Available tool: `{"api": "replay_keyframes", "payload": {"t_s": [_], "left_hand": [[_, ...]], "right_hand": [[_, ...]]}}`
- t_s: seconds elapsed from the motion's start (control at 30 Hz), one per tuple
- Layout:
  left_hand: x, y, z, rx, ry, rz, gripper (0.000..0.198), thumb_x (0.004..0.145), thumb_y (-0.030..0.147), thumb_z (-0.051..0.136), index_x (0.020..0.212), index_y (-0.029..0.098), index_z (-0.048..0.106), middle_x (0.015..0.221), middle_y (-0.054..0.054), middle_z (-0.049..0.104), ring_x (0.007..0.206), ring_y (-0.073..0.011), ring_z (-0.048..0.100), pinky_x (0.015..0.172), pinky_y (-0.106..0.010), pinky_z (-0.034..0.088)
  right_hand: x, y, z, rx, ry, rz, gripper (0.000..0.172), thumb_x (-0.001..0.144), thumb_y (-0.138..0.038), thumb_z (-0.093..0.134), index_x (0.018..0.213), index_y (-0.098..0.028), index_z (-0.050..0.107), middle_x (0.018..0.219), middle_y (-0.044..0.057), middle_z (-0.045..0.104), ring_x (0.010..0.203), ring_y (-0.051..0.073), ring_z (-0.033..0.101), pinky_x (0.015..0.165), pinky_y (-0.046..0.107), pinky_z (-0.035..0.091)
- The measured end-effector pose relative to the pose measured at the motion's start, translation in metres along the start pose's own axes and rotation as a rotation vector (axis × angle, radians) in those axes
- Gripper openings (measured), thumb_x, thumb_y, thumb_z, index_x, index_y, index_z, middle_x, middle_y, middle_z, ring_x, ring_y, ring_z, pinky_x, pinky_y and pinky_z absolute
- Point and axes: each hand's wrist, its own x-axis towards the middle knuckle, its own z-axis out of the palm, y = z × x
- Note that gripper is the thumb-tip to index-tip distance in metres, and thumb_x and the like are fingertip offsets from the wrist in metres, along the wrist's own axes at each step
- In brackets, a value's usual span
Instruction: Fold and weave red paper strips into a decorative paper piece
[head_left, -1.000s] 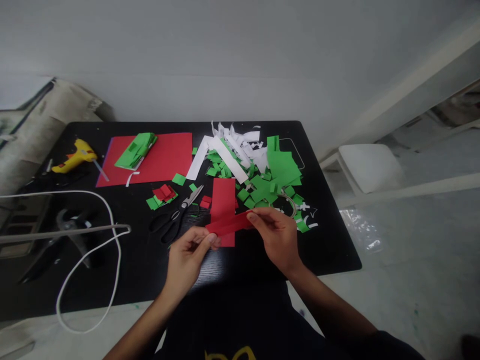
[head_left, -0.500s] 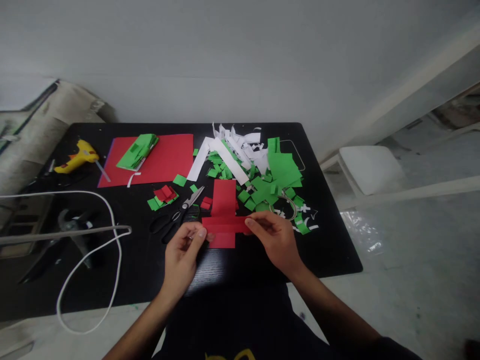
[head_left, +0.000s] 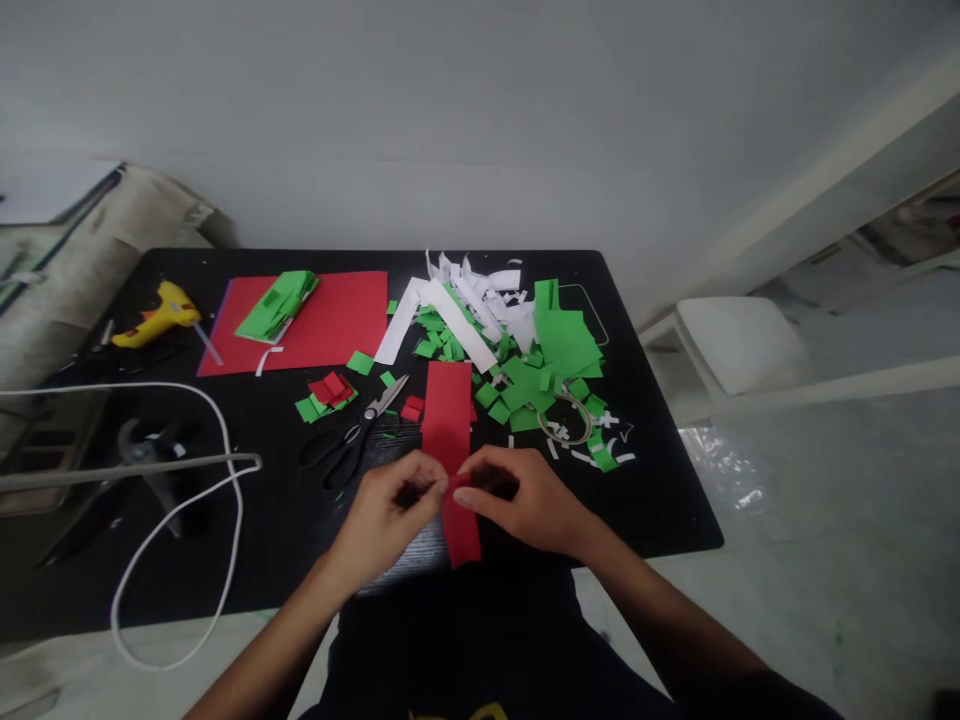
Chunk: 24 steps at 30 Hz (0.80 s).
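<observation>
Both my hands pinch a red paper strip [head_left: 463, 535] near its upper part, thumbs and fingertips almost meeting. My left hand [head_left: 390, 505] grips it from the left side, and my right hand [head_left: 525, 497] from the right. The strip now points lengthwise toward my body. Just beyond my fingers another red strip [head_left: 448, 405] lies flat on the black table; where the two overlap is hidden by my fingers. Scissors [head_left: 356, 432] with black handles lie beside my left hand, blades partly apart.
White paper strips [head_left: 465, 320] and green paper pieces [head_left: 559, 345] are heaped at the back. A tape ring [head_left: 568, 418] lies right. Folded green paper [head_left: 277, 305] rests on a red sheet [head_left: 337, 320], near a yellow glue gun [head_left: 166, 313]. A white cable [head_left: 232, 510] loops at left.
The held strip has turned from crosswise to lengthwise. My hands have come together at its upper part, where before they held its two ends apart.
</observation>
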Motion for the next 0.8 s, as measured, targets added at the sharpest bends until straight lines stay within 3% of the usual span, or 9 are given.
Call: {"api": "replay_keyframes", "payload": {"t_s": [0.13,0.37,0.8], "left_hand": [[-0.0018,-0.0003,0.0016,0.043,-0.051,0.022,0.016,0.095,0.027,0.063,0.082,0.020,0.067,0.068,0.003,0.064,0.062,-0.0122,0.058,0.059,-0.021,0.045],[-0.0011,-0.0021,-0.0025,0.062,-0.140,0.033,0.014,0.096,0.023,0.061,0.084,0.019,0.066,0.071,0.003,0.065,0.065,-0.0124,0.060,0.062,-0.022,0.045],[-0.0052,-0.0045,-0.0025,0.056,-0.200,0.048,0.012,0.096,0.019,0.060,0.087,0.018,0.067,0.076,0.003,0.068,0.069,-0.0103,0.061,0.065,-0.021,0.045]], "right_hand": [[0.0050,-0.0014,0.0057,-0.071,-0.016,-0.038,0.007,0.089,-0.015,0.070,0.085,-0.019,0.074,0.077,-0.001,0.075,0.067,0.013,0.067,0.064,0.022,0.053],[0.0045,-0.0016,0.0017,-0.060,-0.087,-0.020,0.009,0.091,-0.018,0.067,0.085,-0.018,0.074,0.077,0.000,0.074,0.067,0.012,0.066,0.062,0.022,0.051],[0.0065,0.0005,0.0007,-0.028,-0.147,0.080,0.005,0.082,-0.014,0.067,0.080,-0.017,0.070,0.074,-0.002,0.070,0.067,0.011,0.063,0.063,0.022,0.048]]}}
